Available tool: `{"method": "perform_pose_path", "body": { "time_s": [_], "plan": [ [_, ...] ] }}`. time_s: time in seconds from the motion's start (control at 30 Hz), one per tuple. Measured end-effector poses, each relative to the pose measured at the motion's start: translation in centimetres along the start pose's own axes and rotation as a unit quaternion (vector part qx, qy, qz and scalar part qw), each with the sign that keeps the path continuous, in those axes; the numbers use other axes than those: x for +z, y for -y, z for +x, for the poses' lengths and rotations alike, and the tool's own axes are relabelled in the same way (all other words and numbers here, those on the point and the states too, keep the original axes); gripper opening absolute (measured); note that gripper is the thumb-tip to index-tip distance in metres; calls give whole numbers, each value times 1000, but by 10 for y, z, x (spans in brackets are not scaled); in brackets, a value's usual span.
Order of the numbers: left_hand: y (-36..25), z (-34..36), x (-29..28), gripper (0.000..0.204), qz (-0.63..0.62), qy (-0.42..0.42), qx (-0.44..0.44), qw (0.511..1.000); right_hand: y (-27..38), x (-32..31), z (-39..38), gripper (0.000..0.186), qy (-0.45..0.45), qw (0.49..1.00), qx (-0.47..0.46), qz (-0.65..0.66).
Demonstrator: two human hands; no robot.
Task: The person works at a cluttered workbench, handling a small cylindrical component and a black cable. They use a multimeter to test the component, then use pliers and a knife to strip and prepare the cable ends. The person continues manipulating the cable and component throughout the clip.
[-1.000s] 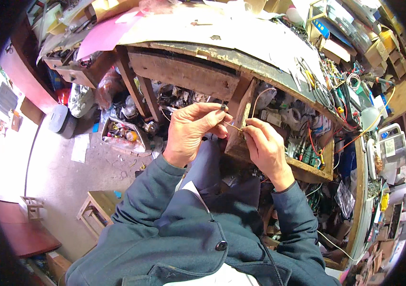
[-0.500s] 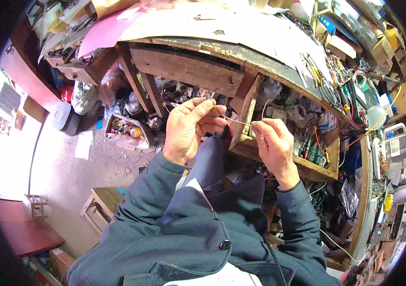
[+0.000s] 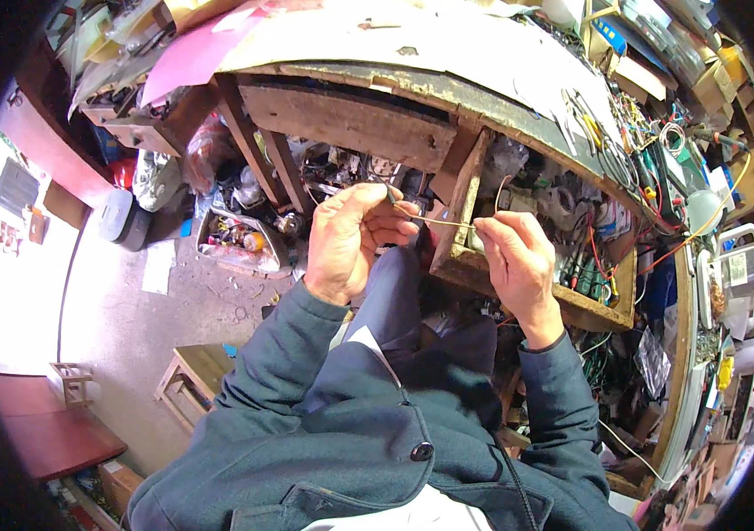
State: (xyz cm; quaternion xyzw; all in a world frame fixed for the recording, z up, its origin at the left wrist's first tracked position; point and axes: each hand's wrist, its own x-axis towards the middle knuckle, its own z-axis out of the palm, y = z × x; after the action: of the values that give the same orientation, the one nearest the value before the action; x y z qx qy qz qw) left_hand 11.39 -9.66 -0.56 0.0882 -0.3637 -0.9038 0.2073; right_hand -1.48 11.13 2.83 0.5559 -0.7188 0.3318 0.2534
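Note:
A thin, tan-coloured wire (image 3: 440, 221) stretches between my two hands above my lap. My left hand (image 3: 348, 239) is closed on its left part, thumb against the index finger and the other fingers curled. Something small and dark shows at those fingertips, too small to make out. Thumb and fingers of my right hand (image 3: 520, 265) pinch the wire farther along, and its free end bends upward beyond them.
An open wooden drawer (image 3: 465, 199) full of tools and parts juts out beyond my right hand. Over it runs a workbench (image 3: 324, 49) with pale sheets on top. A box of parts (image 3: 239, 243) and a wooden stool (image 3: 195, 367) stand on the floor at left.
My right hand has moved slightly right, and the wire section between the hands looks a little longer and straighter. Both hands keep their grip.

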Motion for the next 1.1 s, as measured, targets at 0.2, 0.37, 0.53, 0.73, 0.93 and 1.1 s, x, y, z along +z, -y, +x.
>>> {"method": "perform_pose_path", "body": {
  "time_s": [0.2,0.37,0.53,0.73,0.93,1.1],
  "plan": [
    [0,-2,-3,24,-33,-4,-4,999,0,1,0,15,1,1000,0,0],
    [-5,-1,-5,20,-3,-12,19,1000,-1,-2,0,16,-8,1000,4,0],
    [-6,-4,-11,25,89,-12,55,994,-5,-1,2,19,-14,1000,-26,-8],
    [-7,-3,9,37,630,-45,330,701,1,-7,2,26,-16,999,-32,-14],
    [3,-18,39,39,505,168,132,836,12,-4,11,27,-8,998,-63,0],
    [2,-16,37,16,511,123,148,838,6,-12,11,21,15,996,-69,-60]
  ]
}}
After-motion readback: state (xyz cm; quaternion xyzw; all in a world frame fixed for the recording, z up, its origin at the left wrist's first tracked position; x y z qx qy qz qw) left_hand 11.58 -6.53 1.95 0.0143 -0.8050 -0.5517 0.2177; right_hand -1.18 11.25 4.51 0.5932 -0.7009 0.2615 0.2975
